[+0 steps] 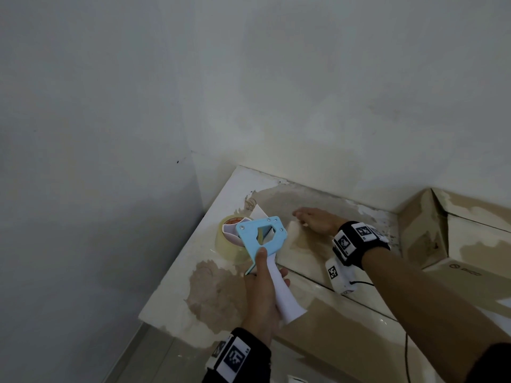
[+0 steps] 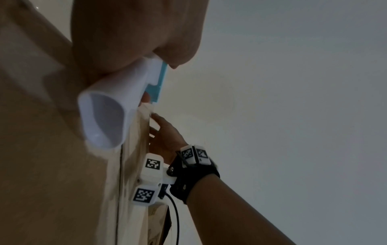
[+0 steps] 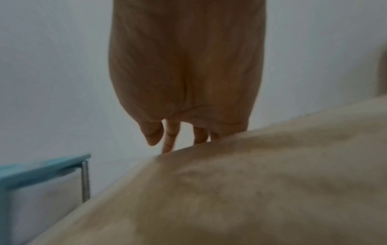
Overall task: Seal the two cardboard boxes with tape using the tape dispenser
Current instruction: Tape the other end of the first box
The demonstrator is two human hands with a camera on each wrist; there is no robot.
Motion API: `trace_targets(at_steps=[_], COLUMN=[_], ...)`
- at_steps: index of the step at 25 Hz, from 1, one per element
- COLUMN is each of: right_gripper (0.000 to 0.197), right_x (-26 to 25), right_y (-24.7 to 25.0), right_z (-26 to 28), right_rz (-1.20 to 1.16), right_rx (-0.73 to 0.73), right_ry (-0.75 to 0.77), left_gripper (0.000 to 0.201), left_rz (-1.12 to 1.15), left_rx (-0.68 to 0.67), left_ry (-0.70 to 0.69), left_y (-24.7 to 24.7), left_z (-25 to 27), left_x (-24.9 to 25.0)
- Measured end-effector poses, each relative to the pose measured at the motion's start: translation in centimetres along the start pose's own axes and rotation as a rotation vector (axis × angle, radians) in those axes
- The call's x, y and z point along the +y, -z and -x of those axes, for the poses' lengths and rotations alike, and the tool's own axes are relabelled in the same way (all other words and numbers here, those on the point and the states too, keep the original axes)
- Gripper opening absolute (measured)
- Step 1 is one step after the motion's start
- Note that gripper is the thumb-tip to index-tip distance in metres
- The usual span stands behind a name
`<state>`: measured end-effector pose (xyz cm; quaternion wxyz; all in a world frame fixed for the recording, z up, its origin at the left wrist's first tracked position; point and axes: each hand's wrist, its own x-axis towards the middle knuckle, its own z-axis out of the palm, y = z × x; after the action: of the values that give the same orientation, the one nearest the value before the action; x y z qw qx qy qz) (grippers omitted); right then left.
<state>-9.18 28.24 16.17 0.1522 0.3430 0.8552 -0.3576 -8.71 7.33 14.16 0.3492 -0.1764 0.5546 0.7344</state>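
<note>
A large cardboard box (image 1: 221, 288) with torn, patchy white paper lies before me, its top flaps closed along a dark seam. My left hand (image 1: 262, 294) grips the white handle of the tape dispenser (image 1: 261, 236), whose light-blue frame and clear tape roll (image 1: 229, 244) rest on the box top near its far left end. My right hand (image 1: 315, 221) lies flat with straight fingers on the box top just right of the dispenser. A second cardboard box (image 1: 453, 239) stands at the right. In the right wrist view the fingers (image 3: 169, 139) touch the cardboard (image 3: 251, 190) beside the dispenser's blue frame (image 3: 41, 170).
A pale wall (image 1: 249, 78) rises close behind both boxes and forms a corner at the left. Grey floor (image 1: 143, 355) shows below the box's left edge. A black cable (image 1: 406, 355) hangs from my right wrist unit.
</note>
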Motion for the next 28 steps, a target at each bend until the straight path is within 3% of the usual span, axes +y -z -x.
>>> trace_targets(at_steps=[3,6,11,14,21,26,28], right_gripper=[0.028,0.03,0.031,0.031,0.031,0.031,0.03], right_x=[0.6,0.6,0.5,0.2,-0.4,-0.5,-0.5], right_y=[-0.3,-0.8,-1.7,-1.8,-1.9,-2.1,-2.2], right_z=[0.2,0.2,0.5,1.0,1.3,1.6,1.5], right_rz=[-0.037,-0.026,-0.021,-0.03,-0.034,-0.037,-0.034], right_rx=[0.011,-0.021,0.055,0.079,0.077,0.114,0.118], right_ry=[0.212,0.182,0.197,0.178,0.153,0.143,0.138], left_gripper=[0.044,0.04,0.033,0.039,0.056,0.055,0.047], left_rz=[0.0,0.01,-0.014,-0.031,-0.044,-0.16,-0.138], left_rx=[-0.036,-0.093,-0.136,-0.158,-0.127,-0.079,-0.038], left_ry=[-0.01,0.026,0.001,0.022,0.025,0.007,0.072], left_y=[-0.1,0.6,1.8,3.5,11.2,18.1,20.1], left_z=[0.4,0.4,0.6,1.4,4.6,7.7,8.6], left_x=[0.6,1.1,1.7,1.6,-0.9,-1.8,-2.1])
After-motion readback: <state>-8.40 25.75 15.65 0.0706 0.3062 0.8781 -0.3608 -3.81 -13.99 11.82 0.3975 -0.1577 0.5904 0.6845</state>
